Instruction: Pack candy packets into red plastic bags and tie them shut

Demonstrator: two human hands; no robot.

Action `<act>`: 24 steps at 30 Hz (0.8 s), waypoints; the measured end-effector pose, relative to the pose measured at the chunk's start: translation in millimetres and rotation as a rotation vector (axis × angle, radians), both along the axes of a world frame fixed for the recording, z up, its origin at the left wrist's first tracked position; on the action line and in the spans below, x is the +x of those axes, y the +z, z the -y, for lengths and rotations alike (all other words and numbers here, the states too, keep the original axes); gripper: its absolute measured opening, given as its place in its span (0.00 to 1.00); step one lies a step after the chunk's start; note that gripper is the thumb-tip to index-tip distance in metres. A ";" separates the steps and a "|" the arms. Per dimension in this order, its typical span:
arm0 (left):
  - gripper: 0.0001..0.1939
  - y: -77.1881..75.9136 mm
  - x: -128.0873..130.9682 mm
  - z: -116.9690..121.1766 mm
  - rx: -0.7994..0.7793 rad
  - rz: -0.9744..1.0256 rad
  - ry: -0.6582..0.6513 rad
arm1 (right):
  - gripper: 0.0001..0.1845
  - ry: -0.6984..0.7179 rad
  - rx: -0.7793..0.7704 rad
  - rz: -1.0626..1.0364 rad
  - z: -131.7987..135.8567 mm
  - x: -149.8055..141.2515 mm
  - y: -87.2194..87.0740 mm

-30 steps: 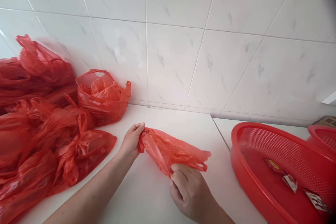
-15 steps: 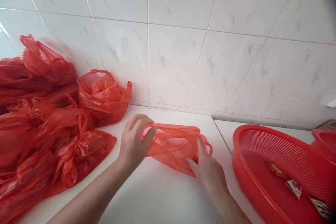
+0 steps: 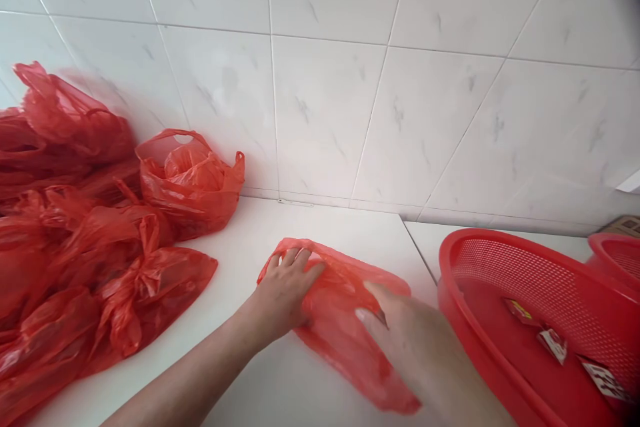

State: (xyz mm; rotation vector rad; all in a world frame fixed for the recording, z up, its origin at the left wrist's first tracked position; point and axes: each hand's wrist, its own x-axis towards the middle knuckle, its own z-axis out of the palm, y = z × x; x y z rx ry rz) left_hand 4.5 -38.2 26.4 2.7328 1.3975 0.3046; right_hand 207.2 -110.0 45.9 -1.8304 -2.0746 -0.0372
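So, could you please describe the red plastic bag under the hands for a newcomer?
On the white table, look between the heaped red plastic bags on the left and the large red mesh basket on the right. There lies the bag. Unlike its neighbours, it has the left hand on it and right hand over it.

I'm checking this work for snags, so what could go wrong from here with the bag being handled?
The thin red bag has the left grip and right grip on it, so pulling them apart might tear it. The right forearm is close to the red basket and could bump it, perhaps shifting the packets inside. The loosely heaped bags might slump.
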 end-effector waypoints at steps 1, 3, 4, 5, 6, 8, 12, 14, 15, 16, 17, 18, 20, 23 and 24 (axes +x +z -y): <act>0.36 0.1 1.2 3.5 -0.017 -0.003 -0.026 | 0.06 0.035 0.038 -0.033 1.2 -7.5 1.9; 0.37 0.0 3.2 10.3 -0.075 -0.007 -0.067 | 0.09 0.124 0.012 -0.073 0.0 -18.8 -1.0; 0.40 0.0 3.4 12.9 -0.111 -0.014 -0.078 | 0.10 0.134 -0.012 -0.056 -2.8 -20.2 -5.4; 0.44 0.2 2.8 14.8 -0.151 -0.027 -0.079 | 0.10 0.108 -0.016 -0.017 -6.8 -18.1 -11.1; 0.48 0.7 1.5 16.1 -0.193 -0.043 -0.069 | 0.07 0.057 0.008 0.031 -11.7 -12.5 -17.4; 0.51 3.4 -2.4 17.1 -0.282 -0.069 -0.035 | 0.06 -0.069 0.095 0.100 -22.4 5.9 -28.6; 0.45 14.5 -10.8 17.8 -0.375 -0.061 0.032 | 0.15 -0.106 -0.010 0.017 -36.5 37.0 -35.5; 0.44 21.6 -14.5 19.0 -0.390 -0.029 0.058 | 0.20 -0.061 -0.138 -0.070 -37.8 39.7 -32.6; 0.43 25.3 -16.2 19.6 -0.393 0.000 0.059 | 0.23 -0.041 -0.185 -0.113 -37.4 38.7 -30.8; 0.42 29.3 -17.5 20.3 -0.380 0.039 0.044 | 0.24 -0.026 -0.216 -0.156 -36.8 37.1 -29.0; 0.39 33.6 -18.1 20.8 -0.347 0.083 0.022 | 0.26 -0.013 -0.235 -0.201 -35.9 35.5 -27.6; 0.35 37.9 -17.8 21.3 -0.293 0.126 0.001 | 0.26 0.000 -0.248 -0.249 -35.0 34.1 -26.4; 0.21 45.6 -14.2 22.0 -0.130 0.199 -0.009 | 0.27 0.045 -0.271 -0.341 -33.1 32.7 -24.7; 0.10 48.3 -3.5 22.3 0.008 0.286 -0.024 | 0.29 0.138 -0.271 -0.376 -29.8 31.8 -22.1; 0.10 45.4 0.1 21.8 -0.032 0.319 -0.060 | 0.30 0.168 -0.266 -0.352 -28.7 31.3 -21.2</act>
